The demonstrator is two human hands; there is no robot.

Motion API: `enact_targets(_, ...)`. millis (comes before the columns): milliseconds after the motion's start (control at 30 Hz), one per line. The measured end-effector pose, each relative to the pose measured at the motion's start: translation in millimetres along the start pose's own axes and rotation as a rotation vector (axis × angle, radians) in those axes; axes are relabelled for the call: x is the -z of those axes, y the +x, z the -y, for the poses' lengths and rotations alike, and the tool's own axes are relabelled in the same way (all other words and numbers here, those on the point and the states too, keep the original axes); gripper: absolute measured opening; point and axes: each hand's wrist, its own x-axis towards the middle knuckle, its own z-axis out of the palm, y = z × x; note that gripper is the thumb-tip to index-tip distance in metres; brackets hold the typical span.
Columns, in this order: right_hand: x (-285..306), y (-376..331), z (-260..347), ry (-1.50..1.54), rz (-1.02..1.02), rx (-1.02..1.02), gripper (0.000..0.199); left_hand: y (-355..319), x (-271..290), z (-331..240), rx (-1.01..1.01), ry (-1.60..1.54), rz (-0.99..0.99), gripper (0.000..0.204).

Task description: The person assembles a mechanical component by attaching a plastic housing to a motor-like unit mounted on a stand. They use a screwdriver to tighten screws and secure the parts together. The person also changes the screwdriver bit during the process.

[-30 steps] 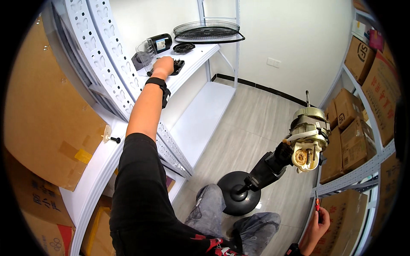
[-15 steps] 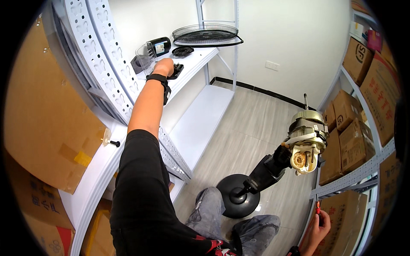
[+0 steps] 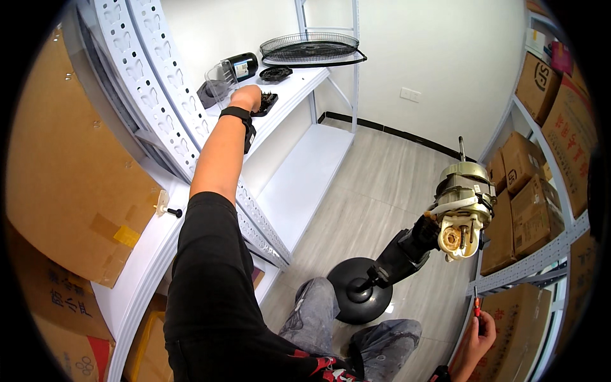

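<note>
My left hand (image 3: 245, 97) reaches far out to the white shelf top (image 3: 299, 86), with a black wristband on the wrist. Its fingers curl over a black ribbed plastic part (image 3: 266, 102) lying there. A clear plastic piece (image 3: 218, 83) and a black cylinder (image 3: 243, 64) stand just beyond the hand. My right hand (image 3: 474, 337) is low at the bottom right, closed around a red-handled screwdriver (image 3: 477, 307). Between the hands, a bare fan motor (image 3: 463, 202) with its shaft sticking up sits on a tilted black neck above a round black base (image 3: 356, 294).
A round wire fan grille (image 3: 312, 47) and a small black round part (image 3: 275, 73) lie further along the shelf. A perforated white upright (image 3: 153, 95) runs beside my arm. Cardboard boxes (image 3: 531, 184) fill the right-hand rack, and a large carton (image 3: 70, 184) is at left. My knees (image 3: 318, 318) are by the base.
</note>
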Motion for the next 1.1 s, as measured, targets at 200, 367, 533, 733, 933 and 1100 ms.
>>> enact_targets(200, -2.5, -0.7, -4.7, 0.059, -0.033, -0.02, 0.018, 1.8, 6.3, 2.2, -0.108, -0.03, 0.051, 0.026)
enact_targets(367, -6.0, 2.5, 1.2, -0.012, 0.005, 0.01, 0.018, 9.8, -8.5, 16.0, -0.205, -0.127, -0.054, 0.02)
enact_targets(533, -2.1, 2.6, -9.7, 0.029, -0.005, -0.007, 0.018, 16.3, -14.0, 16.6, -0.15, -0.109, -0.065, 0.019)
enact_targets(733, 4.9, -1.2, -13.3, -0.017, -0.004, -0.049, 0.017, 9.9, -14.8, 15.4, -0.162, -0.198, -0.119, 0.019)
enact_targets(933, 1.9, -2.0, -13.9, 0.021, -0.025, -0.047, 0.017, 13.1, -4.6, 12.3, -0.205, -0.053, 0.017, 0.016)
enact_targets(1100, -0.1, -4.9, -14.3, 0.075, -0.065, -0.121, 0.016, 10.4, -11.2, 19.8, -0.225, -0.195, -0.008, 0.012)
